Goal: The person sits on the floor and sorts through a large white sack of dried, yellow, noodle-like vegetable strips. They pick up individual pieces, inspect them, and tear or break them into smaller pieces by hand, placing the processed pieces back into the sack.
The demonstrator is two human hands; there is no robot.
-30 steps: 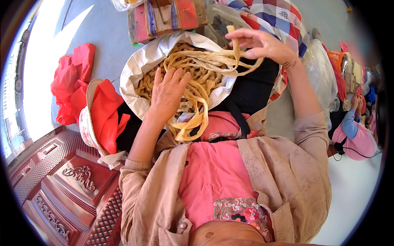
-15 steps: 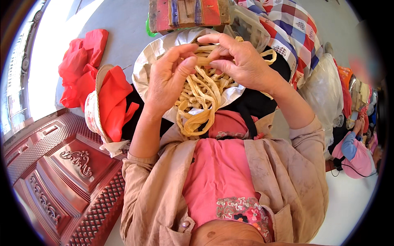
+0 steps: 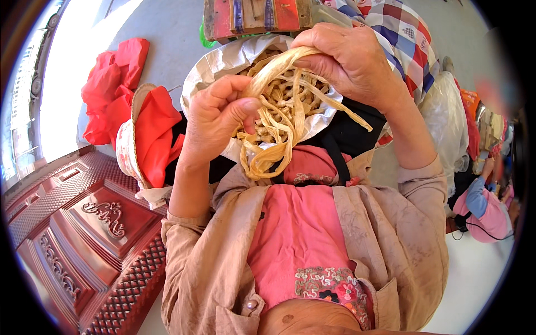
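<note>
In the head view, the left hand [image 3: 215, 120] pinches a flat, creased tan strip [image 3: 273, 70] between thumb and fingers, while the right hand [image 3: 357, 64] grips it farther along, its thumb and fingers closed. The strip arches between them above the mouth of a crinkled white bag [image 3: 209, 62]. Inside the bag lies a knobbly, rope-like tan braid [image 3: 285, 95]; a loose, ribbon-like loop [image 3: 268, 162] hangs over the bag's near edge. Past its far edge stands a rough wooden box [image 3: 223, 19] with red panels. Smooth red cloth [image 3: 153, 134] fills a round-brimmed hat [image 3: 127, 151] beyond the bag's left edge.
</note>
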